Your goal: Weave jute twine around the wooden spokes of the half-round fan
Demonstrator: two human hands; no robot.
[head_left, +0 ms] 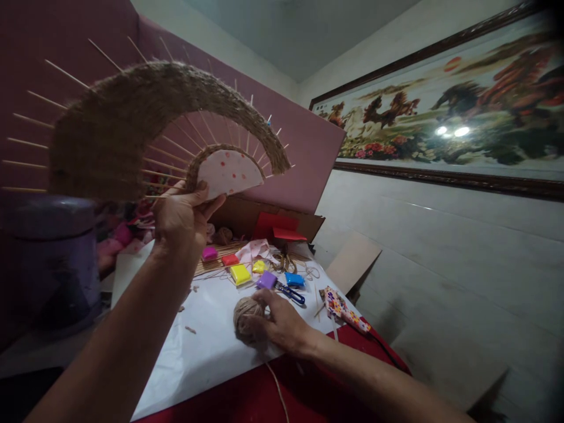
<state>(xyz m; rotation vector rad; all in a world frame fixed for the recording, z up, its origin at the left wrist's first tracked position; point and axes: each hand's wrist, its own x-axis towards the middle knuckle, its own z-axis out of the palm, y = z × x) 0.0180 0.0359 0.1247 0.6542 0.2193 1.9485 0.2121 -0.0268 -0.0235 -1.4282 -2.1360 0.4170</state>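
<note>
My left hand (187,214) holds up a fan-shaped craft piece (127,111) by its half-round base (233,171), which is white with red spots. Thin sticks spread out from the base, and a wide band of brown twine runs through them in an arc. Stick ends poke out beyond the band. Lower down, my right hand (282,320) has its fingers around a ball of twine (247,320) at the white sheet's front part. A loose strand of twine (277,385) hangs from near the ball over the red cloth.
Several bright clay packets (240,274), a blue-handled cutter (291,292) and thin sticks lie on the white sheet (202,352). A flower-patterned glue gun (343,308) rests at the right edge. A purple container (55,264) stands left; a cardboard box edge (238,214) is behind.
</note>
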